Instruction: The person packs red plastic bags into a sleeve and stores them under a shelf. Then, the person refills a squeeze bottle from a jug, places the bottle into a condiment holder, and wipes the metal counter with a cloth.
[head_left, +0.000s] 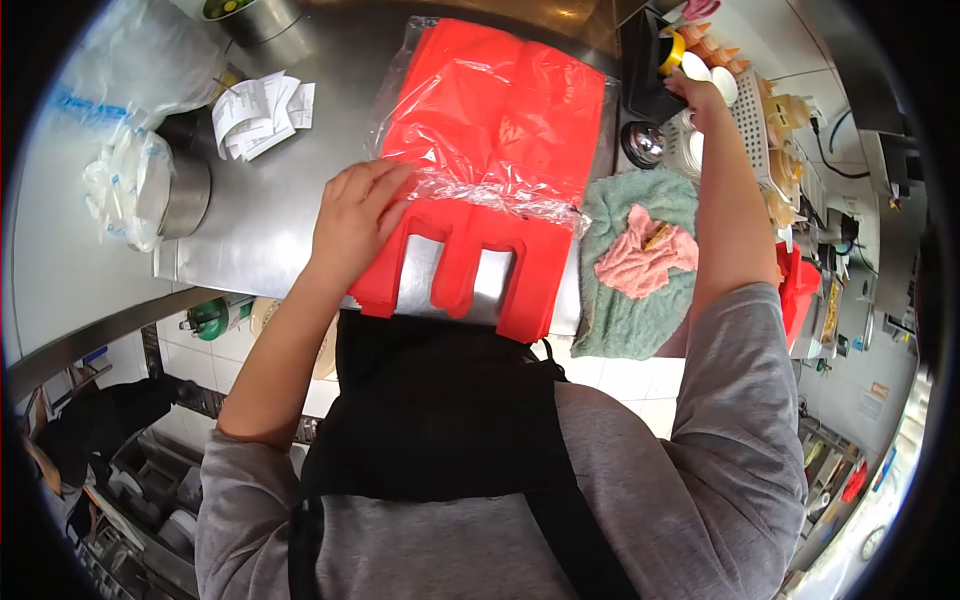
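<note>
A stack of red plastic carrier bags (500,100), partly in a clear plastic wrapper (480,192), lies on the steel counter with its handle loops towards me. My left hand (362,212) rests on the left edge of the stack, its fingers stretched out over the wrapper's edge. Far off to the right, my right hand (697,100) reaches in beside a black box (650,75), close to a yellow ring-shaped thing (674,52) and round white things (722,86). Its fingertips are partly hidden, so any hold is unclear.
A pink cloth (645,255) lies on a green towel (620,310) right of the bags. Paper slips (262,112) and a metal pot (188,190) with a plastic bag stand left on the counter (250,215). A perforated white basket (748,135) and bottles line the right side.
</note>
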